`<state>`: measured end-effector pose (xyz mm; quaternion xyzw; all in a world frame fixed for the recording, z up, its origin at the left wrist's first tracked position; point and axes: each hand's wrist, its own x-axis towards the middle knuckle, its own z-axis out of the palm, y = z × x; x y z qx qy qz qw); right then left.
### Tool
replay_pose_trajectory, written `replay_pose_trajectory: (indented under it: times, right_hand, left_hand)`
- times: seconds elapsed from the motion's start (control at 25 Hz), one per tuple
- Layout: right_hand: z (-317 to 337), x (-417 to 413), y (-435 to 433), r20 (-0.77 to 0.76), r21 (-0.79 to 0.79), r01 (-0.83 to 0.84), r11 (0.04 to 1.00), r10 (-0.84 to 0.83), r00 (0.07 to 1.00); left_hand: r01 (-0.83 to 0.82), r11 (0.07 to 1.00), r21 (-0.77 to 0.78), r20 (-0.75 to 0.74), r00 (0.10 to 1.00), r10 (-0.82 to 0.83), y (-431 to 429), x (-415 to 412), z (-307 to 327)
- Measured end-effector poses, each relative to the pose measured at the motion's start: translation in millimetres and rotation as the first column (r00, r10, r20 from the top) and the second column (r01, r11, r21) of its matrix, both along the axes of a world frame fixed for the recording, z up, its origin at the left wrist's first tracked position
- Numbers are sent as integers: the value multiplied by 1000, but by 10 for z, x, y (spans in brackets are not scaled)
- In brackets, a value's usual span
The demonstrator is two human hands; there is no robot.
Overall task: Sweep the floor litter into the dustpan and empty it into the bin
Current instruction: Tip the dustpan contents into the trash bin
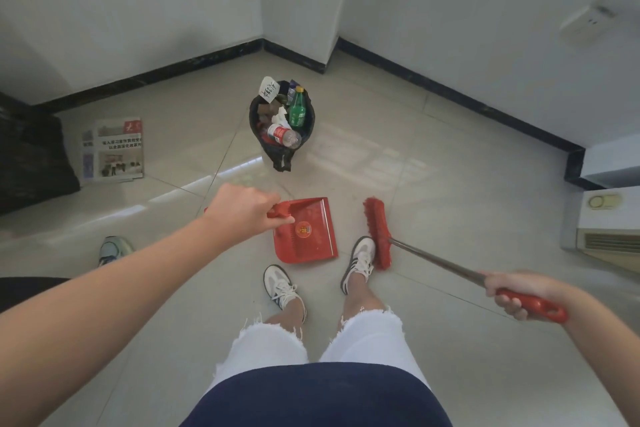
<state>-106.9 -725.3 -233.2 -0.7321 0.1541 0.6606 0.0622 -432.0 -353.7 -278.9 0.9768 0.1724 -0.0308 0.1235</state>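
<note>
Left hand (242,210) fingers grasp the light, rigid dustpan (306,230) by its handle; right hand (512,291) clenches the stiff broom (377,232) grip.

Floor (450,184): bin (252,118) (full), newspaper (112,149), perhaps dustpan (311,232).

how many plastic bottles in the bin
2: a green plastic bottle standing at the right of the black-lined bin, a clear red-labelled plastic bottle lying across its near side. Others may be buried.

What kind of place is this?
Probably an indoor room, maybe a home or office corner: shiny floor tiles, white walls with a black skirting board, and a full rubbish bin.
</note>
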Motion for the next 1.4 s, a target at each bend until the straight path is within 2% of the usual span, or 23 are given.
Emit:
replay_pose_trajectory:
  times: [0.12,0.28,0.52,0.64,0.76,0.84,1.04,1.16,1.32,1.4]
  right_hand:
    - [22,48,-41,38,-3,-37,999,37,999]
    - [314,219,-189,12,11,-103,995,103,995]
    - [1191,780,-566,7,23,41,999,-41,999]
    - [1312,617,-695,96,27,30,999,-32,995]
    - [1152,239,-723,215,71,41,997,-56,975]
    - [954,35,-757,282,76,58,995,-77,956]
    - [327,-215,-784,273,81,188,979,-203,940]
    - [77,-357,-670,272,82,273,958,-285,919]
    - [-284,-726,-357,192,46,313,949,-316,929]
    - [-377,-955,-56,171,83,350,933,-359,918]
  left_hand:
    - [-4,1000,-5,-24,1000,4,-34,97,76]
    - [19,1000,14,-80,997,-18,-151,256,128]
    - [61,996,58,-211,976,-47,-233,550,226]
    - [77,989,125,-229,972,-47,-208,617,278]
    - [91,995,51,-51,995,-88,-115,612,325]
    - [126,992,12,8,992,-127,-43,593,334]
    - [228,971,68,19,973,-230,-20,544,184]
    - [275,961,32,-22,961,-274,-58,650,163]
    - [418,907,57,-36,908,-416,-194,757,34]
    - [410,909,70,-16,912,-410,-255,781,2]
